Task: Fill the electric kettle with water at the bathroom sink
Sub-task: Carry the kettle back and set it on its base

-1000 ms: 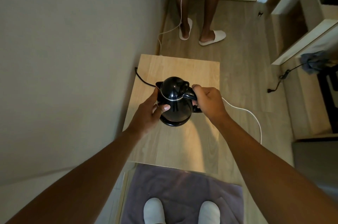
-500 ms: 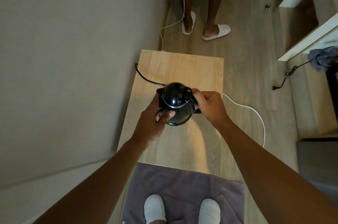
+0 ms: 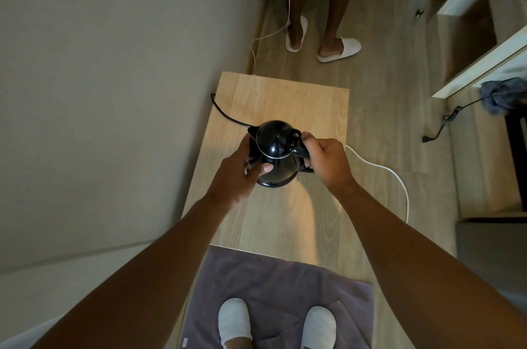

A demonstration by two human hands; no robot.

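A black electric kettle [image 3: 276,146] with a closed domed lid is over the middle of a low wooden table [image 3: 313,103]. My right hand [image 3: 325,160] is wrapped around its handle on the right side. My left hand [image 3: 242,169] cups the kettle's left wall, thumb across the front. The base under the kettle is hidden by the body. A black power cord [image 3: 225,114] runs from behind the kettle to the table's left edge by the wall.
A wall [image 3: 114,92] runs close along the left. Another person [image 3: 322,20] in white slippers stands just past the table's far end. A white cable [image 3: 390,177] lies on the floor at right. My feet stand on a purple mat [image 3: 279,286]. Shelving [image 3: 484,34] is at right.
The view has shifted slightly. Both hands stay on the kettle, which sits a touch farther along the table than a second ago.
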